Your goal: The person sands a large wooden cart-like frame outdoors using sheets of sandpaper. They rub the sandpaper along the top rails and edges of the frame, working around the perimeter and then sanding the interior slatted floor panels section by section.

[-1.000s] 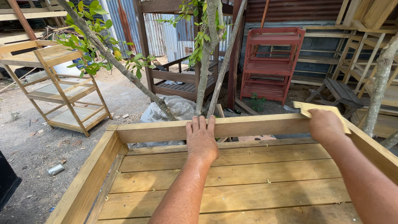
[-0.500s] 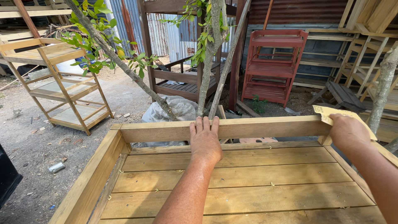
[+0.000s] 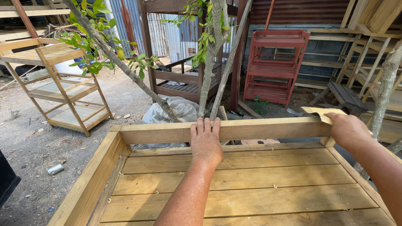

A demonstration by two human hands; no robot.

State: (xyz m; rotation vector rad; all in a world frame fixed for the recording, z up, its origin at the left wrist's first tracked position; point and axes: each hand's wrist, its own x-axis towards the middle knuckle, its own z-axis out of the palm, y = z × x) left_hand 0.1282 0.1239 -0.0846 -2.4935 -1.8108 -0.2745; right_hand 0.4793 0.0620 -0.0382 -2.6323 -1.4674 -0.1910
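Note:
My left hand lies flat, fingers together, on the far top rail of a bare wooden frame with a slatted deck. At the rail's right end my right hand presses a sheet of tan sandpaper against the far right corner of the frame. Both forearms reach in from the bottom of the head view.
A thin tree with leafy branches rises just behind the rail, with a grey plastic sack at its foot. An unpainted wooden shelf rack stands at left, a red one behind, more racks at right. The frame's left rail borders bare dirt.
My right hand with the sandpaper has slid right along the rail to its far right corner. My left hand has stayed pressed on the rail.

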